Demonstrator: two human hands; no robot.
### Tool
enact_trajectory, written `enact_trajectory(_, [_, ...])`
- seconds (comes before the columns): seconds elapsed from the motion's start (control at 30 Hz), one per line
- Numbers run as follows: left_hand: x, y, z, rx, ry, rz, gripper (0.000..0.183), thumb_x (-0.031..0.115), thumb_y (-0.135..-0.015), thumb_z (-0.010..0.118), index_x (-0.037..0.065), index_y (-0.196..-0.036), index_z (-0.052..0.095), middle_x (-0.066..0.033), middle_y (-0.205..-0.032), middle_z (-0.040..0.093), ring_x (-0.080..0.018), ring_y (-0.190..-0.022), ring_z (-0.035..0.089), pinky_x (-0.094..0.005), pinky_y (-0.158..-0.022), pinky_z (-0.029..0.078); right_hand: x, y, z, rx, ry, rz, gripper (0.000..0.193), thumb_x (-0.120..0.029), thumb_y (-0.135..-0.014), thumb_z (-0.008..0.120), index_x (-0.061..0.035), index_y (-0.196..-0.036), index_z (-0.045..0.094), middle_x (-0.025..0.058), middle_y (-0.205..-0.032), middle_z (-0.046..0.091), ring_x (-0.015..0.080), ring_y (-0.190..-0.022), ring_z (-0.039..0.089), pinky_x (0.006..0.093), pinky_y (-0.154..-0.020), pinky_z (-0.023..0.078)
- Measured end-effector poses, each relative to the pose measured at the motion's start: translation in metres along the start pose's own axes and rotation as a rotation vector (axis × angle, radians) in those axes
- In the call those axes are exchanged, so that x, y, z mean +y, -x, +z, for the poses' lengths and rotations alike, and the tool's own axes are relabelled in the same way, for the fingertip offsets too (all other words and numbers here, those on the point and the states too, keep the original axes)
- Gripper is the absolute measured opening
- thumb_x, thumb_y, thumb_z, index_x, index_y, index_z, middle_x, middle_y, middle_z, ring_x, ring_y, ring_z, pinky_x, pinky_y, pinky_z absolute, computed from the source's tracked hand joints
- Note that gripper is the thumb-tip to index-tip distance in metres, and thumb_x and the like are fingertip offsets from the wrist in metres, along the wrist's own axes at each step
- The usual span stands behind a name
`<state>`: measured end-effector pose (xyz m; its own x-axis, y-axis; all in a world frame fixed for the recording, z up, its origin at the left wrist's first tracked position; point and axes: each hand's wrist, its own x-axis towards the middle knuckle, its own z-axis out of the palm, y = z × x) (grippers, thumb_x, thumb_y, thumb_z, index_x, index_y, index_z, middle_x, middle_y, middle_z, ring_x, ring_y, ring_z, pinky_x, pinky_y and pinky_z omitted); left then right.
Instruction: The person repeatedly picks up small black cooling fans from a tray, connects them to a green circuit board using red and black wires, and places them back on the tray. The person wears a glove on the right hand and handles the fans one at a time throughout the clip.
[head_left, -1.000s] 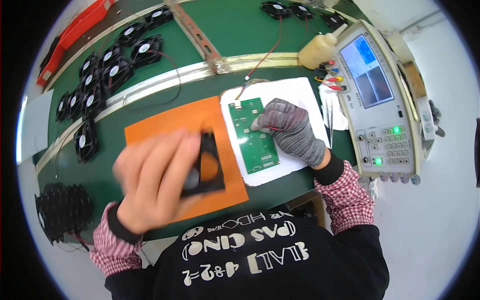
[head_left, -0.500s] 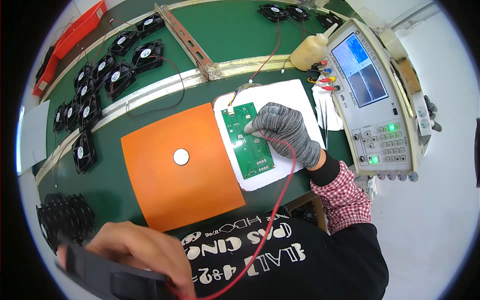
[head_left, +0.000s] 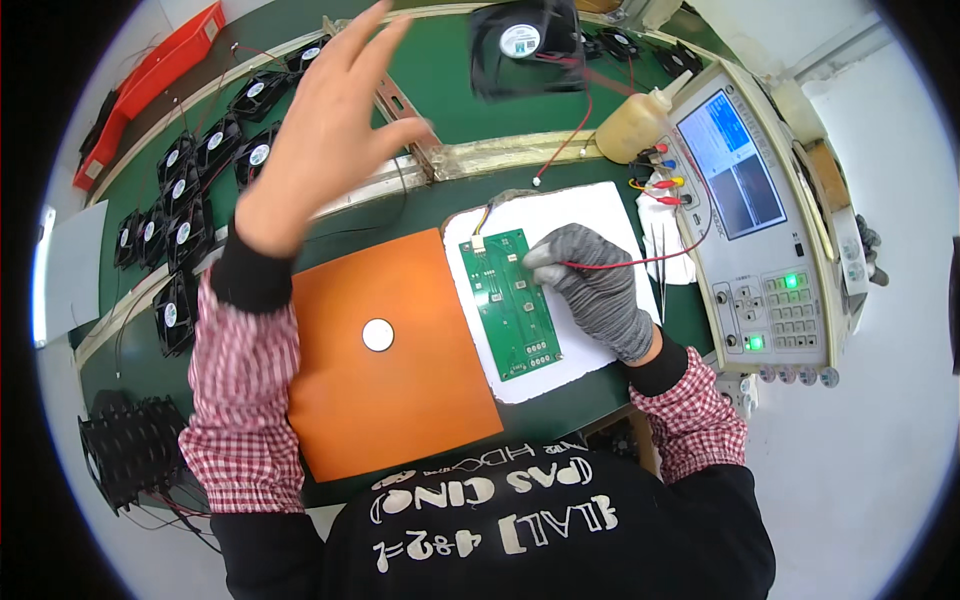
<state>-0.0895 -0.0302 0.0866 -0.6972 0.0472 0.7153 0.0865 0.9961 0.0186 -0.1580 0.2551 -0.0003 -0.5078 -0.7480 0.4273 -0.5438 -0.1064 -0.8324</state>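
Note:
My bare left hand (head_left: 325,130) is raised over the far left of the bench, fingers spread, holding nothing. Beyond it, a blurred black fan (head_left: 500,70) with a white round label is at the far middle; whether it touches the bench I cannot tell. In my gloved right hand (head_left: 595,285), thumb and fingers pinch a red wire (head_left: 620,265), its end hidden in the grip. That wire loops right and back toward the fan. The hand rests by the right edge of a green circuit board (head_left: 510,330), which lies on a white pad (head_left: 600,210) with a small cable plugged in at its far end.
An orange sheet (head_left: 400,410) with a white disc (head_left: 378,335) lies left of the board. Several black fans (head_left: 182,232) fill the far left. A test instrument (head_left: 765,265) with a lit screen stands right, beside a yellowish bottle (head_left: 632,125) and tweezers (head_left: 660,265).
My left hand has moved from the near left to the far side and let go of the fan, which is now at the far middle. The red wire now runs to the right.

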Motion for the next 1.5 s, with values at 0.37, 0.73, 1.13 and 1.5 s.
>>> enact_trajectory(0.37, [0.057,0.031,-0.042,-0.271,0.237,-0.133,0.071,0.017,-0.058,0.075,0.009,-0.125,0.055,-0.0165,-0.103,0.048,-0.0342,-0.096,0.051,-0.0399,-0.084,0.045,-0.042,-0.019,0.017,0.133,0.644,-0.292,0.057,-0.016,-0.083,0.071,-0.0008,-0.134,0.05,0.0144,-0.113,0.059,0.0299,-0.1,0.061,0.0391,-0.086,0.05])
enact_trajectory(0.73, [-0.017,0.094,-0.117,0.227,-0.02,-0.53,0.042,0.023,-0.089,0.062,-0.001,-0.123,0.055,-0.013,-0.111,0.055,-0.0214,-0.098,0.054,-0.0305,-0.09,0.042,-0.046,-0.011,-0.012,-0.091,0.95,-0.163,0.026,-0.003,-0.078,0.068,-0.0055,-0.103,0.07,0.0086,-0.089,0.058,0.0264,-0.081,0.057,0.0379,-0.071,0.047])
enact_trajectory(1.13, [0.075,0.115,-0.065,-0.547,0.142,-0.243,0.08,0.035,-0.062,0.081,0.003,-0.129,0.05,-0.0166,-0.125,0.05,-0.0385,-0.112,0.051,-0.0453,-0.095,0.044,-0.003,-0.003,0.001,-0.143,0.248,-0.044,0.014,-0.001,-0.078,0.069,-0.0049,-0.092,0.068,0.0088,-0.089,0.063,0.0254,-0.088,0.063,0.0349,-0.08,0.052])
enact_trajectory(1.5, [0.079,0.127,-0.063,-0.45,0.303,-0.147,0.09,0.025,-0.054,0.088,0.005,-0.133,0.051,-0.0143,-0.123,0.052,-0.0344,-0.11,0.048,-0.0444,-0.095,0.04,-0.019,-0.011,0.006,-0.295,0.634,-0.275,0.022,-0.004,-0.071,0.068,-0.0064,-0.094,0.068,0.0096,-0.086,0.061,0.0289,-0.086,0.061,0.0403,-0.08,0.05])
